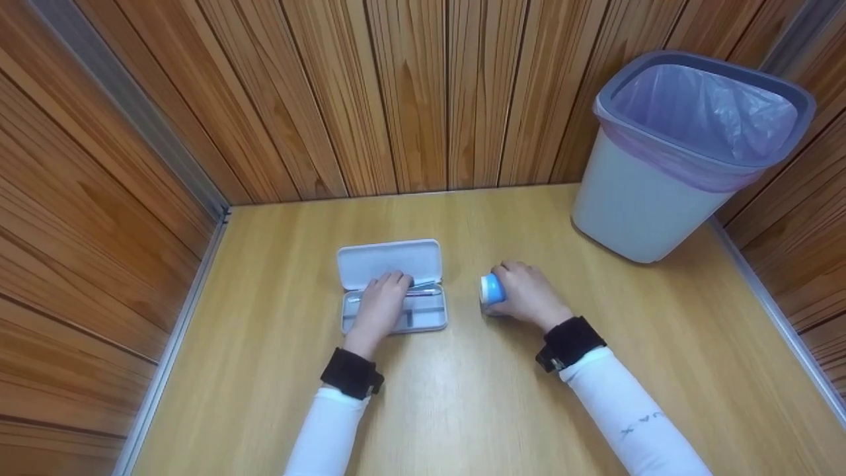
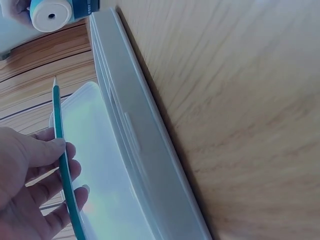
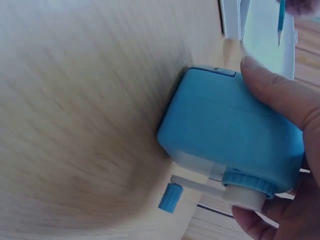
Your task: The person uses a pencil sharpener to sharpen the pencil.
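Note:
In the head view my left hand (image 1: 378, 305) is over the opened pencil case (image 1: 423, 254), a pale grey box with a raised lid and a divided tray. A green pencil (image 2: 64, 170) is pinched between its thumb and fingers, sharpened tip pointing away from the palm. Another slim pen or pencil (image 1: 428, 293) lies in the tray. To the right of the case, my right hand (image 1: 531, 296) grips a blue crank pencil sharpener (image 3: 227, 120) that rests on the table. Its crank handle (image 3: 171, 197) shows in the right wrist view; a round hole faces the left wrist camera.
A tall waste bin (image 1: 644, 198) with a pinkish plastic liner stands at the back right. Wood-panelled walls (image 1: 410, 99) enclose the wooden table (image 1: 462, 410) at the back and both sides, with metal edging along the sides.

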